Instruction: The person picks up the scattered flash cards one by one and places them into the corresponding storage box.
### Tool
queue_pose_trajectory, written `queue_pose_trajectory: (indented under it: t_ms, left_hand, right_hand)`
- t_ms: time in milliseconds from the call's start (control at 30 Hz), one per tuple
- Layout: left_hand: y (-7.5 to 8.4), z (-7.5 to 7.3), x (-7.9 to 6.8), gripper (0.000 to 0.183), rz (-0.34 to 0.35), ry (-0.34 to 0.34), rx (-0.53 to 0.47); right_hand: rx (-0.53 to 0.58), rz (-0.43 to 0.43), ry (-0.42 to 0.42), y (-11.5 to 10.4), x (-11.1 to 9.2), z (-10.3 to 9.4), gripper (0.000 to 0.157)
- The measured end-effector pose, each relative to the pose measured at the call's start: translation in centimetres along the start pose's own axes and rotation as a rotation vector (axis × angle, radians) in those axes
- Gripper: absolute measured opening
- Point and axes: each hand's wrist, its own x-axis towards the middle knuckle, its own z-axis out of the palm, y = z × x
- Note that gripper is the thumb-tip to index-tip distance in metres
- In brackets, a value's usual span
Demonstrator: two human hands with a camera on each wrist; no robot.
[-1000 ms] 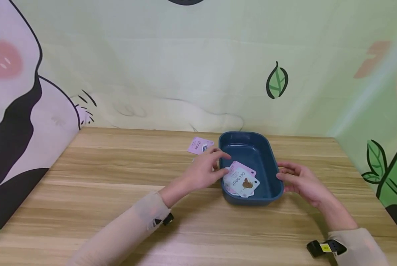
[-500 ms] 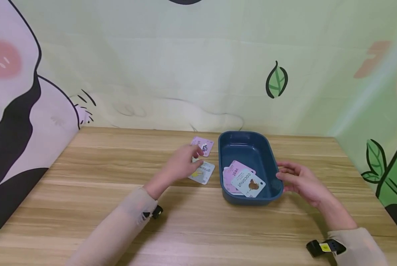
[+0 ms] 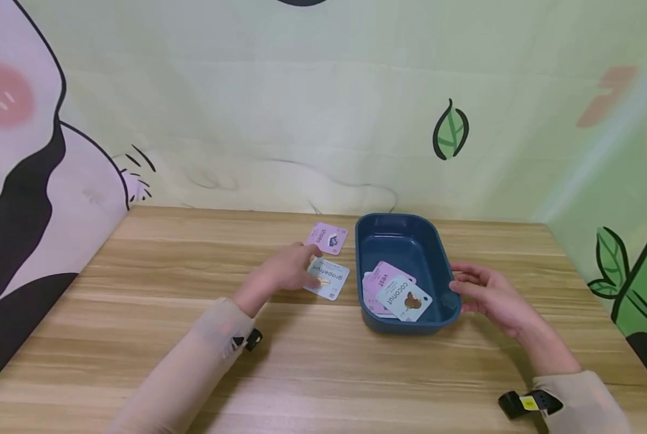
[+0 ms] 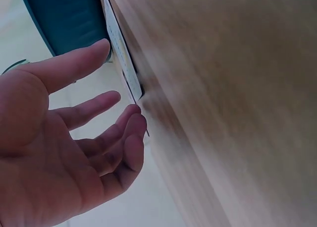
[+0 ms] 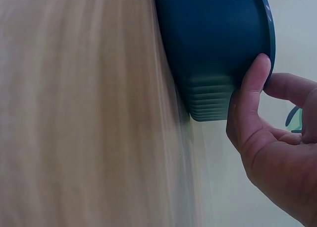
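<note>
My left hand reaches over the left edge of a light-blue "grapefruit" card on the table, thumb and fingers apart. In the left wrist view, its thumb tip is near that card's edge. A purple "shoes" card lies just behind. To their right stands a dark-blue plastic bin, which my right hand holds at its right rim. The right wrist view shows fingers on both sides of the rim. Inside the bin, a "coconut" card overlaps a purple "vest" card.
The wooden table ends at a pale green wall hanging with a panda and leaf drawings. A green printed panel closes off the right side. Small black cameras sit at both wrists.
My left hand has let go of the "coconut" card in the bin and moved left to the "grapefruit" card. The "coconut" card has shifted right, baring "vest". My right hand has stayed on the bin.
</note>
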Motion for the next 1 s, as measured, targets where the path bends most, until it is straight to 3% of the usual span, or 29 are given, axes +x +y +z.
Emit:
queue_pose_trajectory:
  t_ms: [733, 1000]
  left_hand:
    - [-0.54, -0.13, 0.97, 0.066, -0.041, -0.044, -0.005]
    - [-0.67, -0.44, 0.99, 0.063, -0.055, -0.059, -0.057]
  right_hand:
    - [-0.008, 0.009, -0.004, 0.12, 0.25, -0.16, 0.057]
    - [-0.008, 0.008, -0.003, 0.18, 0.22, -0.18, 0.058]
